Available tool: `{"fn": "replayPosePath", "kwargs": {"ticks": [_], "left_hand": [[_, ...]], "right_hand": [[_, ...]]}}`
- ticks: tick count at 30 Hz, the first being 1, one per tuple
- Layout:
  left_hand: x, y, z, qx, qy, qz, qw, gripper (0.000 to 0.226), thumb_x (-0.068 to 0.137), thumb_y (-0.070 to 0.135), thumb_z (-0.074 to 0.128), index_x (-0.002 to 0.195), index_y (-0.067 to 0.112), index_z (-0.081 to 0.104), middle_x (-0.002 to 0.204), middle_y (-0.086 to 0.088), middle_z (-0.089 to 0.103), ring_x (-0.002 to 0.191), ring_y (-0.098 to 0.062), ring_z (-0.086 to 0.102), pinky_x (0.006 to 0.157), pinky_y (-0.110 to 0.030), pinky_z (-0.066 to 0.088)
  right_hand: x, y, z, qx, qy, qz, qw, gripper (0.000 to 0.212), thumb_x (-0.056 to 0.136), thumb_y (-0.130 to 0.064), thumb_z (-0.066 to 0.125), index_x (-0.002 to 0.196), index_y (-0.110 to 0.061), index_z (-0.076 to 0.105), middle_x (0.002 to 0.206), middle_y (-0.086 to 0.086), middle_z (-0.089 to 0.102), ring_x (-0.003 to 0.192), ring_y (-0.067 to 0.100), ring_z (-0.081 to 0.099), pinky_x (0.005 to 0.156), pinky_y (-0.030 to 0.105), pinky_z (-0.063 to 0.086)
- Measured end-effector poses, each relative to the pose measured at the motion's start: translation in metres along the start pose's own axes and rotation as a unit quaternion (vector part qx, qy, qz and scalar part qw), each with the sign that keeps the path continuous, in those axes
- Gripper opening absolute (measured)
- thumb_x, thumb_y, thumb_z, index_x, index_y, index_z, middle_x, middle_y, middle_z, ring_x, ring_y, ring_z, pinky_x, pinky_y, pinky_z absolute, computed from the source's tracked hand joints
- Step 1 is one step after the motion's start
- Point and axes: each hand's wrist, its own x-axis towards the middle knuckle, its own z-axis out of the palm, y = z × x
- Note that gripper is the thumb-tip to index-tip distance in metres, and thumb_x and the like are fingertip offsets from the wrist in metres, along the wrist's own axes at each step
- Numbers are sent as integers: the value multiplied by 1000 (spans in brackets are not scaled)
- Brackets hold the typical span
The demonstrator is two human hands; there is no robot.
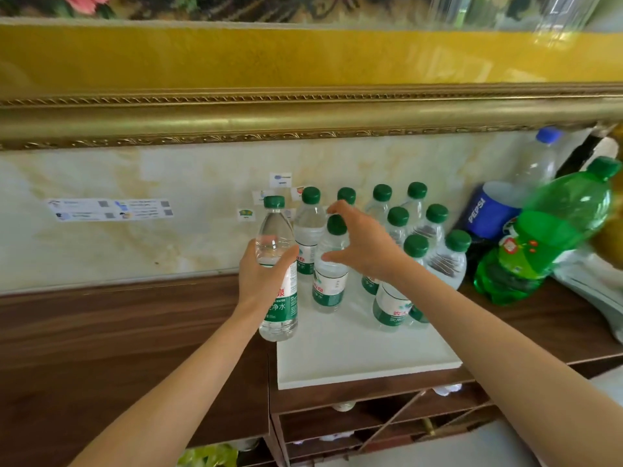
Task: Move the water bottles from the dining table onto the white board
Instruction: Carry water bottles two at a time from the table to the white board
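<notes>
While the left hand brings one more in, the stock reads as follows.

Board: the white board (354, 358) lies flat on a brown sideboard (118, 332) against the marble wall; its near part is bare.

Bottles on board: about ten green-capped bottles (397, 227) stand upright in tight rows at the back and right, probably packed so to leave the front free; I cannot fix the exact count.

Left hand: the left hand (261, 281) is wrapped round the middle of a bottle (278, 264), upright, at the board's left edge; whether its base rests on the board or hangs just off it I cannot tell.

Right hand: the right hand (362, 244) is spread wide, holding nothing, thumb and fingers either side of a front bottle (332, 264) near its cap, perhaps to steady or shift it and make room.

Beside the board: a large green soda bottle (546, 230), tilted, a Pepsi bottle (488, 214) and a blue-capped clear bottle (537, 163) crowd the right, off the board.

Dining table: not in view.

Judgement: task well along; the held bottle wants setting down in the open left front.
</notes>
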Motion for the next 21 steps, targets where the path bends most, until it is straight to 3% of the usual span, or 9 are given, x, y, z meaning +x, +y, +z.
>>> {"fn": "replayPosePath", "kwargs": {"ticks": [3,5,8,12,15,18,21], "left_hand": [[-1,-4,3,1,7,10,1000,39,75,37,78,107,32,56,105,7,65,98,-15,62,83,-32,46],[-2,-6,3,-2,8,14,1000,42,75,37,77,110,29,57,107,6,66,100,-16,62,80,-30,47],[-2,-6,2,-3,9,12,1000,44,77,34,77,115,26,57,108,4,65,101,-17,62,77,-28,45],[-1,-4,5,1,11,16,1000,43,77,34,76,114,24,58,107,4,66,100,-17,63,75,-27,46],[0,-6,10,6,4,16,1000,47,75,37,78,116,26,58,110,3,67,102,-17,63,83,-32,49],[1,-5,16,3,-3,22,1000,46,75,36,78,114,29,58,109,6,67,102,-13,63,79,-28,48],[-1,-1,23,-3,-15,38,999,46,75,32,79,115,31,56,104,14,65,94,2,61,72,-19,46]], "right_hand": [[5,-2,4,-97,-42,-23,994,66,75,-20,79,127,-14,39,108,9,52,92,27,54,78,34,49],[8,0,2,-101,-39,-23,994,59,75,-18,79,118,-13,40,98,7,47,83,25,48,71,32,43],[12,8,-5,-93,-41,-18,995,53,72,-19,82,102,-13,38,96,8,47,81,26,48,69,33,42],[15,15,-9,-123,-44,-11,991,55,72,-19,82,106,-12,39,95,8,46,84,31,54,76,43,51],[16,19,-12,-136,-38,-8,990,54,72,-19,81,97,-15,33,91,6,43,79,29,50,70,39,46],[17,21,-14,-155,-35,3,987,54,73,-18,81,106,-12,38,97,11,48,82,31,51,72,39,47],[15,19,-14,-193,-28,10,981,61,76,-22,79,119,-10,38,104,13,51,89,34,58,74,43,52]]}}
